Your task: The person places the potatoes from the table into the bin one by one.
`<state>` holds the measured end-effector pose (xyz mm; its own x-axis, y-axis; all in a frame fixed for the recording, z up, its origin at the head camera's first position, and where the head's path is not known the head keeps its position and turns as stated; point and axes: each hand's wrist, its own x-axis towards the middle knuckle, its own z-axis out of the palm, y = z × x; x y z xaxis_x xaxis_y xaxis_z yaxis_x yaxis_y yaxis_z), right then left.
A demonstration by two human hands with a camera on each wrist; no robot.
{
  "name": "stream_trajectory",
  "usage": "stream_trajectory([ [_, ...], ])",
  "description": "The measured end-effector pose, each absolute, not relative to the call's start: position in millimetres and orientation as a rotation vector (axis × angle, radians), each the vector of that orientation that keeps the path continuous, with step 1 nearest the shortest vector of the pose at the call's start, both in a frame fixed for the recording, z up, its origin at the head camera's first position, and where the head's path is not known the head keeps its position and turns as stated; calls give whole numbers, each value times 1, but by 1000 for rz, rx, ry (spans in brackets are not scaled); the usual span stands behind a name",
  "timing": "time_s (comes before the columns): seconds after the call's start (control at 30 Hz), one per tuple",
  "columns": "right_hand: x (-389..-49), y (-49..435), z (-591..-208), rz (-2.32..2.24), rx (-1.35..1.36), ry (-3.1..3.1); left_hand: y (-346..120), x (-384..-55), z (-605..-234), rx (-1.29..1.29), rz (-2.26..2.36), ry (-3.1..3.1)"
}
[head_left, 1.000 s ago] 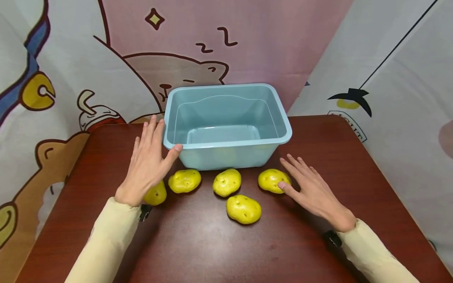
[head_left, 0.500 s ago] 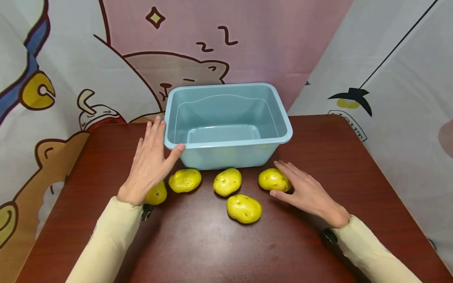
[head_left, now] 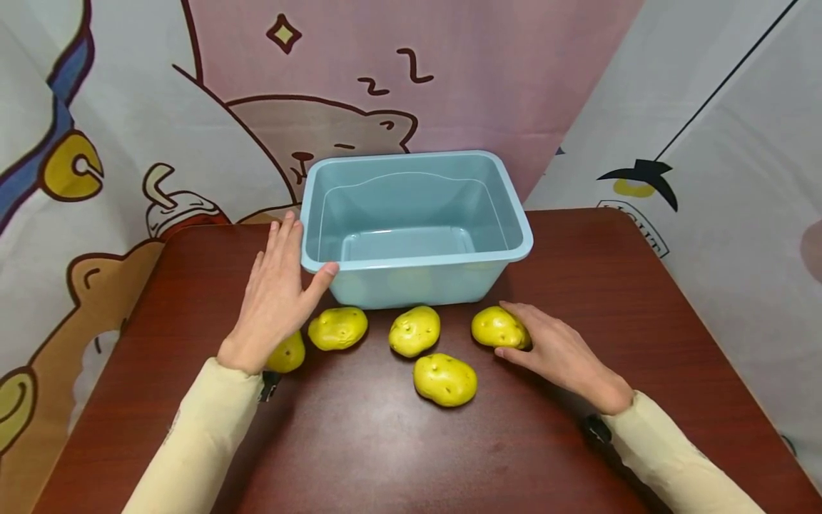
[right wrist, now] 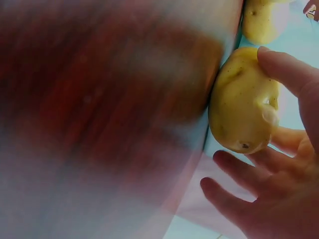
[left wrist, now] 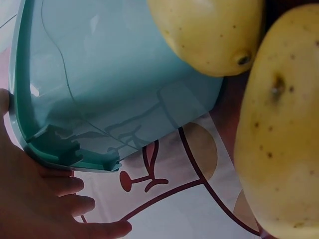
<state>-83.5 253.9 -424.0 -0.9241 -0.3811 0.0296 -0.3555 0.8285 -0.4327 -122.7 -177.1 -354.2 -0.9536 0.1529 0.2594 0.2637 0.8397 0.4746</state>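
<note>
In the head view my left hand [head_left: 271, 300] lies along the left side of a light blue plastic basin [head_left: 424, 284]. Its fingers are straight outside the wall and its thumb lies by the front rim. My right hand [head_left: 564, 351] grips a yellow potato [head_left: 498, 328] at the basin's front right, thumb on the near side and fingers on the far side. In the right wrist view the same potato [right wrist: 241, 107] sits between thumb and fingers, on the table. A further potato [head_left: 287, 353] is partly hidden under my left wrist.
Three more potatoes lie before the basin: a left one [head_left: 337, 328], a middle one [head_left: 414, 331] and a nearer one [head_left: 445, 380]. All stand on a dark red-brown wooden table [head_left: 385, 457]. A curtain printed with cartoons [head_left: 475, 78] hangs right behind the basin.
My right hand has moved left and closed from spread fingers around the right-hand potato. My left hand has shifted slightly right, nearer the basin's side. The basin and potatoes stay in place.
</note>
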Motion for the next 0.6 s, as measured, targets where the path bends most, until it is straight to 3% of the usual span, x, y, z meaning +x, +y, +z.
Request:
stream_trajectory([
  [0.6, -64, 251, -393, -826, -594, 3080, -178, -123, -355, -336, -720, -2812],
])
